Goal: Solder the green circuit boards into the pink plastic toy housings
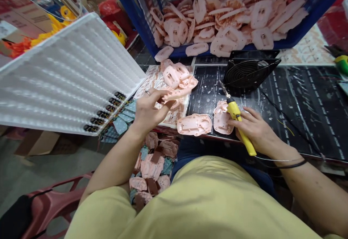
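Note:
My left hand (150,110) pinches a flat pink moulded plastic piece (175,94) between thumb and fingers, above a paper-covered board (152,79). My right hand (258,132) grips a yellow soldering iron (239,126), its thin metal tip pointing up and away. Just left of that hand, a pink moulded piece (221,117) lies on the black work mat (293,101), partly covered by the iron. Another pink piece (194,124) rests at the table's front edge. More pink pieces (172,75) are heaped on the board.
A blue crate (133,10) full of pink pieces stands at the far side. A round black fan (246,74) sits beyond the iron. A large white ridged tray (67,75) slants in at left. Pink and teal scraps (152,168) lie on my lap, with a red plastic chair (54,199) lower left.

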{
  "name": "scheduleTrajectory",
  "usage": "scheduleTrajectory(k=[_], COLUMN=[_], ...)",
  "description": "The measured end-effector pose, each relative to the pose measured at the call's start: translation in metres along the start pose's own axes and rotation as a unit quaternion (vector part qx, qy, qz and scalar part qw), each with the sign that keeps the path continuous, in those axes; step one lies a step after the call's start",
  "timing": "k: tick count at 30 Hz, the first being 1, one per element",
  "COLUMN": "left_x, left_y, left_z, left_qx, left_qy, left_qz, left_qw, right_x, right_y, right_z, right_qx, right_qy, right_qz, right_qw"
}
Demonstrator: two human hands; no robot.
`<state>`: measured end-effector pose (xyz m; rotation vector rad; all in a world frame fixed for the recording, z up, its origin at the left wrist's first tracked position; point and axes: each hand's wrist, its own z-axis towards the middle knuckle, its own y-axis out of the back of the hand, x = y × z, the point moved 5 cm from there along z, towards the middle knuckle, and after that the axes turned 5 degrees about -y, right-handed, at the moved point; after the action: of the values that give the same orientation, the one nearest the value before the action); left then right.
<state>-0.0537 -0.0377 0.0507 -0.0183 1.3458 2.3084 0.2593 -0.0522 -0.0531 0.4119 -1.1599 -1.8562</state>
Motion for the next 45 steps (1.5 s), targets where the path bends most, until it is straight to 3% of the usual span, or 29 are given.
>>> scheduleTrajectory(k=[2, 4, 6, 9, 12, 14, 18, 20, 23, 27, 34, 41, 45], left_x=[-0.011, -0.024, -0.037, -0.048, -0.051, -0.048, -0.028, -0.017, -0.011, -0.027, -0.05, -0.081, -0.075], left_y=[0.014, 0.01, -0.011, -0.058, -0.088, -0.09, -0.071, -0.065, -0.071, -0.095, -0.134, -0.142, -0.137], left_z=[0.007, 0.014, 0.018, 0.02, 0.02, 0.02, 0.009, -0.005, -0.028, -0.035, 0.011, 0.012, 0.006], left_qx=[-0.023, -0.009, 0.046, 0.155, 0.205, 0.197, 0.181, 0.204, 0.251, 0.283, 0.353, 0.391, 0.375], left_qy=[-0.032, -0.07, -0.103, -0.122, -0.143, -0.167, -0.242, -0.287, -0.313, -0.294, -0.166, -0.064, -0.036], left_qz=[0.067, 0.107, 0.136, 0.175, 0.172, 0.14, 0.045, 0.022, 0.037, 0.051, 0.024, 0.021, 0.025], left_qw=[0.997, 0.992, 0.984, 0.964, 0.953, 0.956, 0.952, 0.936, 0.915, 0.912, 0.92, 0.918, 0.926], right_x=[0.0, 0.001, 0.004, 0.008, 0.007, 0.005, 0.001, 0.0, 0.0, -0.003, -0.006, -0.001, -0.004], right_y=[0.001, 0.004, 0.008, 0.012, 0.016, 0.019, 0.026, 0.031, 0.035, 0.03, 0.029, 0.031, 0.015], right_z=[-0.001, -0.001, -0.001, -0.004, -0.012, -0.02, -0.033, -0.033, -0.029, -0.025, -0.038, -0.035, -0.029], right_qx=[-0.006, -0.015, -0.024, -0.036, -0.034, -0.032, -0.035, -0.049, -0.072, -0.063, -0.064, -0.066, -0.065], right_qy=[0.002, 0.004, 0.008, 0.012, 0.006, 0.0, -0.005, -0.009, -0.019, -0.025, -0.039, -0.017, -0.005], right_qz=[-0.002, 0.002, 0.01, 0.015, 0.016, 0.016, 0.015, 0.02, 0.034, 0.05, 0.038, 0.015, -0.013], right_qw=[1.0, 1.0, 1.0, 0.999, 0.999, 0.999, 0.999, 0.999, 0.997, 0.996, 0.996, 0.998, 0.998])
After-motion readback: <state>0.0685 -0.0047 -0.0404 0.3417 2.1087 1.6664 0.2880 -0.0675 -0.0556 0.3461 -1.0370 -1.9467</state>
